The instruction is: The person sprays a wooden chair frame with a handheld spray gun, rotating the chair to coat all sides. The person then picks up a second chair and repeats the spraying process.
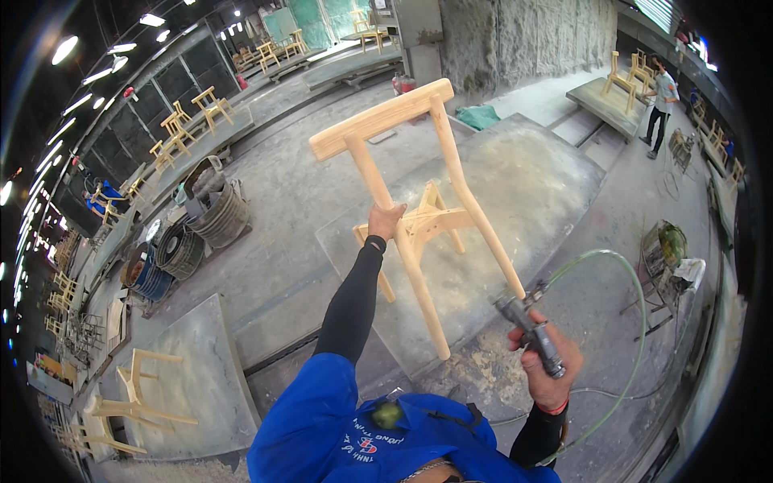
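My left hand [387,221] is closed around a post of a pale wooden chair frame [412,229], just below its curved backrest. The chair has no seat panel; cross braces show between its legs. It is tilted above a dusty platform [531,173]. In my right hand [551,364] is a spray gun [531,335], its head turned toward the chair's nearest right leg. A clear greenish hose [642,314] runs from the gun in a wide loop to the right. The fingers wrap round the gun's grip; the trigger cannot be made out.
Dented metal drums [216,205] stand at the left. More wooden chair frames [137,394] rest on a platform at lower left, others along the far left. A worker [663,105] stands by a chair platform [616,109] at far right. A green cloth [478,117] lies beyond the platform.
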`<move>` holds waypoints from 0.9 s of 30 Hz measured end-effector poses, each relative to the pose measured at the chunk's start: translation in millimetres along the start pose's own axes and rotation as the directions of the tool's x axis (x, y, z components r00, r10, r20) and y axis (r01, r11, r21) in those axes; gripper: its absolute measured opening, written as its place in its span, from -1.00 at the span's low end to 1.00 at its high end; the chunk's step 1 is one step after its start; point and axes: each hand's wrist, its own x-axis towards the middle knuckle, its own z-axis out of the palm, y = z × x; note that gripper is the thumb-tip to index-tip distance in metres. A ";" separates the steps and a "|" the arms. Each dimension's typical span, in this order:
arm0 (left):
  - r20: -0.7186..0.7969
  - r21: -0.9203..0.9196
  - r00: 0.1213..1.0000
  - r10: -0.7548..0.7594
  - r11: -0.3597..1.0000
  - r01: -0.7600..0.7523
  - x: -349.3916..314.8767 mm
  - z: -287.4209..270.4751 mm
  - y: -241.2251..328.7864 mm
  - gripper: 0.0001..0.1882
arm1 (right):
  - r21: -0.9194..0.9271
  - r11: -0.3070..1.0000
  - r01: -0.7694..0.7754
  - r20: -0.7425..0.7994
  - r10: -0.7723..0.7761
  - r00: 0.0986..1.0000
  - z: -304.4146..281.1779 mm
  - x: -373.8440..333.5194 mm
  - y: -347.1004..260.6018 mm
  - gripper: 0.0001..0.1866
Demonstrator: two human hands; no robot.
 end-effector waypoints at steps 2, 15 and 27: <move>0.001 0.001 1.000 0.028 1.000 -0.028 -1.6 5.2 -14.2 -0.62 | -0.029 0.999 -0.039 0.051 0.040 0.998 6.5 -2.2 1.6 -0.39; -0.250 -0.074 0.968 0.004 0.997 -0.023 -19.6 -14.7 17.5 0.01 | -0.124 0.992 0.018 0.007 -0.017 1.000 12.5 -10.3 3.0 -0.38; 0.073 0.154 0.871 0.486 0.858 -0.491 79.8 -120.4 166.0 0.00 | -0.145 0.989 -0.036 0.050 0.044 0.998 18.6 -5.4 11.8 -0.39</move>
